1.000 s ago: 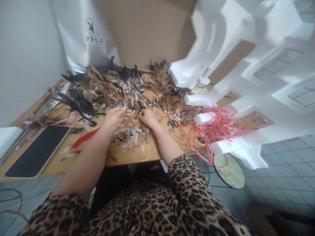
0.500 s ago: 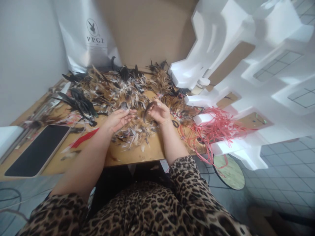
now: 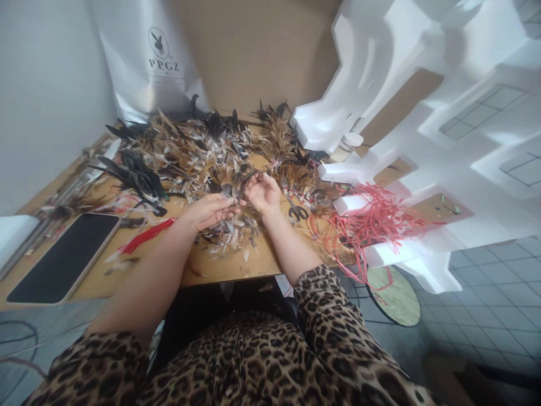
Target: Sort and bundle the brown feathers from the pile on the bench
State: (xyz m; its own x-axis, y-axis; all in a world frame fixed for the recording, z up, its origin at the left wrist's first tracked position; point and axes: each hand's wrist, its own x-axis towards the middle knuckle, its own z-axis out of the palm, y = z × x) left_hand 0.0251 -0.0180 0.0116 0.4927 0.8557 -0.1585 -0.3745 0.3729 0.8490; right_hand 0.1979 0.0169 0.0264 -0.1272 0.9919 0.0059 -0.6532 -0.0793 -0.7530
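Note:
My left hand (image 3: pixel 212 211) is closed in a pinch, its fingertips close beside my right hand (image 3: pixel 266 194). A small greyish feather (image 3: pixel 227 192) shows at the left fingertips. The right fingers are curled round a dark brown feather (image 3: pixel 250 178), partly hidden by the hand. Beneath both hands lie loose brown and white feathers (image 3: pixel 232 238) on the wooden table (image 3: pixel 249 269). Behind them spreads a large heap of brown, white and black feathers (image 3: pixel 177 144). A pair of scissors (image 3: pixel 300 212) with black handles lies right of my right wrist.
To the left are a phone (image 3: pixel 63 256), red strips (image 3: pixel 147 235) and a bunch of black feathers (image 3: pixel 135 177). Tangled red ribbon (image 3: pixel 376 220) hangs over white foam packing (image 3: pixel 389 254) at the right, near a lidded jar (image 3: pixel 347 145). A silver bag (image 3: pixel 135 62) stands behind.
My hands have come together: the left moved right, the right moved slightly left with its dark feather. More of the scissors now shows.

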